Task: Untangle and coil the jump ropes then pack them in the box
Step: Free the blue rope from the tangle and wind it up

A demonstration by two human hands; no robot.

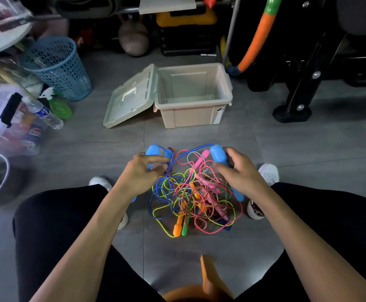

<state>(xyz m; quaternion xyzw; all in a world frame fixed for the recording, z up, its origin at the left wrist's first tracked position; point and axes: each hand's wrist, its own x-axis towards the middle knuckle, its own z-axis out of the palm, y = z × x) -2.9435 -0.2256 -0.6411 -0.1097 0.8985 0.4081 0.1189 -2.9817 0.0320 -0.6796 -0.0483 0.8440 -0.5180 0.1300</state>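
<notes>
from the head view, the person sits low with knees spread, so the tangle of jump ropes (190, 192) lies on the grey floor (90, 153) between the feet, within easy reach of both arms. the left hand (144, 171) has its fingers curled round a blue handle (153, 154) at the pile's far left edge, and the right hand (238, 171) grips a second blue handle (218, 154) at the far right edge; both handles sit raised above the heap, with a blue cord (190, 149) arcing between them. holding the two ends of what looks like one rope is a sensible start, i judge, since it shows which cord to trace and pull free from the yellow, red, green and braided strands crossed over it. an orange handle (177, 227) and a green handle (184, 229) lie side by side at the near edge of the pile, untouched. the box (194, 118) stands just beyond the ropes with nothing visible inside, its lid (129, 99) swung open to the left and resting against the floor, so coiled ropes can go straight in without another step. a blue mesh basket (57, 66) stands well apart at the left. no rope is yet coiled or packed, so the task seems near its beginning.
</notes>
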